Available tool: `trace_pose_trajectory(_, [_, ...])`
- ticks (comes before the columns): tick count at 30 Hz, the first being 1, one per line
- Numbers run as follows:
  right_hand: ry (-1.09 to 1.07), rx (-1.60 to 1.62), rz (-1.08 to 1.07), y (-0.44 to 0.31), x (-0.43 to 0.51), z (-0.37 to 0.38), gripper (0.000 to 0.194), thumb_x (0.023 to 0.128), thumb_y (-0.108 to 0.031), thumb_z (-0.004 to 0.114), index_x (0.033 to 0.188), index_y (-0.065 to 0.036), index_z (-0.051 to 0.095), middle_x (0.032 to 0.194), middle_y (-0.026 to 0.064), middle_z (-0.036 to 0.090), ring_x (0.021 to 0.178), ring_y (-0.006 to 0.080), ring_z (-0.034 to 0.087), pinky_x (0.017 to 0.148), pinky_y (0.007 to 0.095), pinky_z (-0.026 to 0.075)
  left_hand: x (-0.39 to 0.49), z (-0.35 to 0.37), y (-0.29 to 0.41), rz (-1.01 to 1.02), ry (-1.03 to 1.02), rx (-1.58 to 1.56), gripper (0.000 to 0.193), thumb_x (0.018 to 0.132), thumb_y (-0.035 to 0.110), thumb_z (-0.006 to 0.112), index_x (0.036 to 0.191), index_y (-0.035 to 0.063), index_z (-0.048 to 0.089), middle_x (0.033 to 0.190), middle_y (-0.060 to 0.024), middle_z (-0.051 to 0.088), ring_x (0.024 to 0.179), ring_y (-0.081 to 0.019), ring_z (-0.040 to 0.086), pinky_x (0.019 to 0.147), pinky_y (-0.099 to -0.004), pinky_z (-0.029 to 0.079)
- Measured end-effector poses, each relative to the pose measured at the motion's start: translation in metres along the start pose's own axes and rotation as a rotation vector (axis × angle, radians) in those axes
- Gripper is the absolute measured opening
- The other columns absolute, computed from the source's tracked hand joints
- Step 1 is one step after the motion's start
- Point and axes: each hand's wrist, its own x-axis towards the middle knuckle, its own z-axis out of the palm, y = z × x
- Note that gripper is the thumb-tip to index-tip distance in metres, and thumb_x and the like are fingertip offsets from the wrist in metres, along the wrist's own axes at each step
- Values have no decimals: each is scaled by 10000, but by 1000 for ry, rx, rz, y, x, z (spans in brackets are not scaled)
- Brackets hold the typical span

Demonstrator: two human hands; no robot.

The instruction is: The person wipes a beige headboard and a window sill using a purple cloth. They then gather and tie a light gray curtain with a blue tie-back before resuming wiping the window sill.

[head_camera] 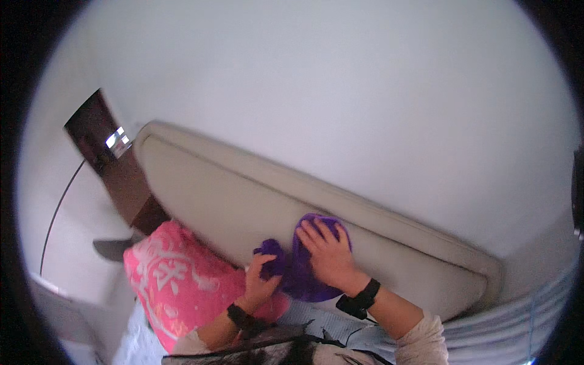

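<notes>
A purple cloth (303, 278) lies against the beige padded headboard (219, 200). My right hand (331, 255) rests on its spread part, palm down with the fingers apart, pressing it to the headboard. My left hand (262, 278) grips a bunched part of purple cloth just to the left. Whether both parts are one piece cannot be told. Below and left of my left hand is a pink pillow or fabric item (182, 278) with white patterns. Both wrists wear black bands.
A dark brown glossy furniture panel (123, 182) stands left of the headboard. Behind it rises a pale wall (346, 105). Light blue striped bedding (515, 319) lies at the lower right. A thin dark cable (59, 207) curves down at the far left.
</notes>
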Motion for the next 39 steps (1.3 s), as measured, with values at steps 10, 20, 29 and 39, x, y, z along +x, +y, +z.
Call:
trace_pose_trajectory(10, [-38,-27,-169,8,-12,19,681,807,-192,566,1440,-117,326,1498,64,303,1378,260,256,1100,541,177,-75,44,18,-220,39,-53,513,701,23,692,1185,54,523,1135,-127,543,1089,-273,527,960,-343,417])
trace_pose_trajectory(20, [-101,27,-424,16,-14,10,509,771,-125,605,1269,-217,562,1426,22,428,1261,268,422,1080,510,235,-85,53,37,-191,-125,117,431,753,23,689,1158,34,541,1121,-114,585,1068,-230,565,935,-343,449])
trace_pose_trajectory(29, [-79,979,15,-29,-7,37,298,822,-63,523,1095,-110,632,1031,89,667,964,266,620,864,325,456,-103,-34,51,-350,-45,-330,378,791,-1,656,1143,28,522,1092,-92,561,1045,-179,547,892,-328,458])
trace_pose_trajectory(39, [-488,1566,572,-129,41,65,192,914,-122,458,1003,-26,599,903,53,643,808,145,609,733,312,508,-128,-182,69,37,149,41,476,756,-7,694,1192,60,515,1127,-90,550,1073,-189,549,937,-326,441])
